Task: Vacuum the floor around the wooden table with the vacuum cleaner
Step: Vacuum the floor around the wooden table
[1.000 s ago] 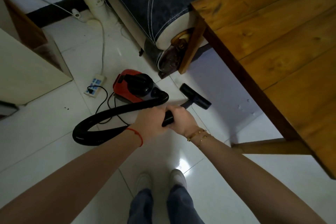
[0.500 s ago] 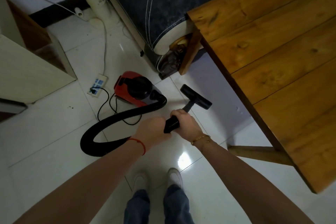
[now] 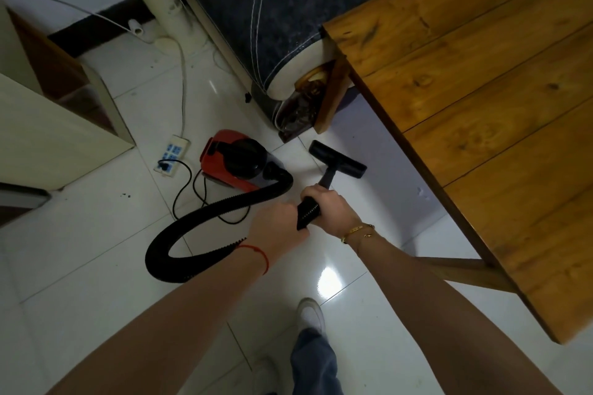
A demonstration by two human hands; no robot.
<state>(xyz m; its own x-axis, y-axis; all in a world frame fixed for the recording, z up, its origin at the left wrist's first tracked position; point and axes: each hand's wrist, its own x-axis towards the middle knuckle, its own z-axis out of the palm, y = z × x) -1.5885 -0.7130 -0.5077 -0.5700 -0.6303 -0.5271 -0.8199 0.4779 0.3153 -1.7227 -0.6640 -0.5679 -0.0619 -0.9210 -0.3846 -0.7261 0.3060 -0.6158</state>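
Ahead of both hands, and slightly to their right, the floor nozzle of the vacuum cleaner is seen flat on the white tiled floor, close beside the edge of the wooden table; its long axis is set crosswise to the short black wand, which runs from the hands forward and down to it. The wand is gripped by the right hand, fingers curled round its ribbed end; the right hand is the nearer to the nozzle. The left hand is placed just behind and to the left, closed over the black hose where it meets the wand, though its fingers are hidden; the hose is looped out to the left of the hands and back to the red canister, which lies ahead and to the left. A judgement is offered: the next stroke depends on the nozzle being pushed forward along the table edge, towards the table leg beyond it. A power strip with one plug inserted lies further left; no container with visible contents is shown.
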